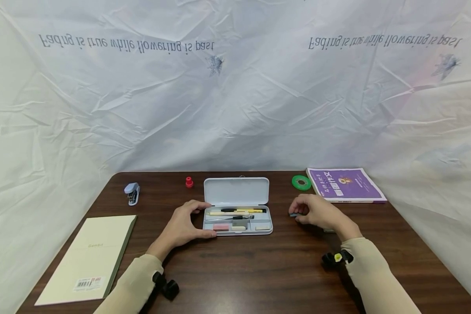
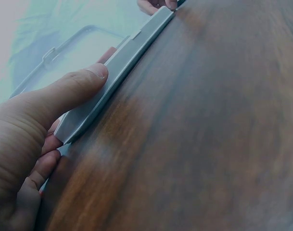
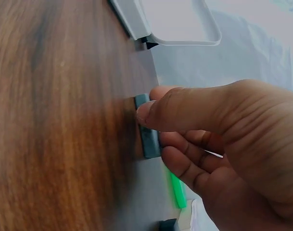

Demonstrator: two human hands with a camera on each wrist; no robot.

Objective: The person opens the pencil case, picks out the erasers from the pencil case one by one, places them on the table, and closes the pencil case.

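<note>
An open white pencil case (image 1: 236, 191) stands on the table, its lid tilted up at the back. Several pens and pencils (image 1: 239, 210) lie in its long compartment. Along the front sit a pink eraser (image 1: 220, 227), a grey block (image 1: 240, 223) and small white pieces. My left hand (image 1: 184, 224) grips the case's left end, thumb (image 2: 83, 84) against the front wall and fingers at the back corner. To the right of the case, my right hand (image 1: 318, 211) pinches a small blue-grey eraser (image 3: 150, 142) between thumb and fingers, close above the tabletop.
A green tape roll (image 1: 301, 182) and a purple book (image 1: 347, 185) lie at the back right. Something small is partly hidden under my right wrist. To the left are a stapler (image 1: 132, 193), a red stopper-like object (image 1: 189, 182) and a cream notebook (image 1: 90, 257).
</note>
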